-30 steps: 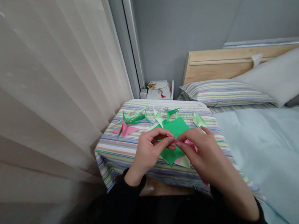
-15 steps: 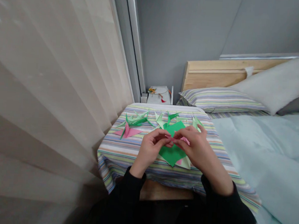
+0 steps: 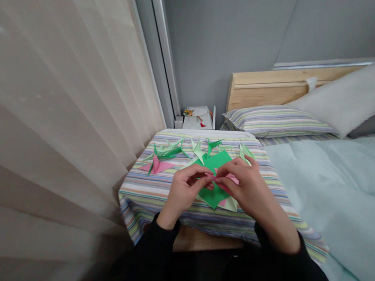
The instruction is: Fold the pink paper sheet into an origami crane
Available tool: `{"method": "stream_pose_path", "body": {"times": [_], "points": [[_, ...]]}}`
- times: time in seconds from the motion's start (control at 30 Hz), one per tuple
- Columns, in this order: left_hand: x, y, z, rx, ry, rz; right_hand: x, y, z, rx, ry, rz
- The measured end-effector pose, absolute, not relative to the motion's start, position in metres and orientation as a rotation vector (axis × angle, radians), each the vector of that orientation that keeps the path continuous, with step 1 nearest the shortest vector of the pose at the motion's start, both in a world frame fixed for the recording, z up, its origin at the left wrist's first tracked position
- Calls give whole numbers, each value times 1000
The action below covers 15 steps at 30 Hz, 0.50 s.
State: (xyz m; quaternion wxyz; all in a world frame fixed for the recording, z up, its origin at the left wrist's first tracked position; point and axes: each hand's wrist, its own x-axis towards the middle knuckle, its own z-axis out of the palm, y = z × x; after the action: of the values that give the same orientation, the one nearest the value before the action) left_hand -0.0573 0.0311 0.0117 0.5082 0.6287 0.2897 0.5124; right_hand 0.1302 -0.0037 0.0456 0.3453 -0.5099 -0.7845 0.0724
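Between my hands is a small piece of folded pink paper [image 3: 232, 179], mostly hidden by the fingers. My left hand [image 3: 187, 189] pinches its left end, and my right hand [image 3: 242, 180] pinches it from the right, fingertips almost meeting. Directly beneath lies a green paper square [image 3: 214, 197], set cornerwise on top of paler green and pink sheets [image 3: 231, 203]. Left of my left hand rests a pink origami crane [image 3: 158, 166]. Behind it are green folded cranes [image 3: 170, 151], and more green folded pieces [image 3: 212, 145] stand beyond my hands.
A striped cloth [image 3: 149, 185] covers the small table. A pale curtain [image 3: 80, 107] hangs along the left. To the right is a bed with a light blue quilt [image 3: 316, 179] and a striped pillow [image 3: 281, 121]. A white stand [image 3: 197, 119] with small items is behind the table.
The view has shifted slightly. My hands stay pinched on the pink paper, with the fingertips a little further apart and more pink showing by the right hand.
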Motion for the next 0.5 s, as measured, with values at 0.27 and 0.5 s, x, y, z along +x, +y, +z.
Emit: {"method": "stream_pose_path", "body": {"times": [0.27,0.5], "points": [[-57,30,10,1497,684,1232,132,-7,50,-1318,-2048,229],[-58,33,9,1527,690,1232,134,-12,54,-1365,-2017,226]]}}
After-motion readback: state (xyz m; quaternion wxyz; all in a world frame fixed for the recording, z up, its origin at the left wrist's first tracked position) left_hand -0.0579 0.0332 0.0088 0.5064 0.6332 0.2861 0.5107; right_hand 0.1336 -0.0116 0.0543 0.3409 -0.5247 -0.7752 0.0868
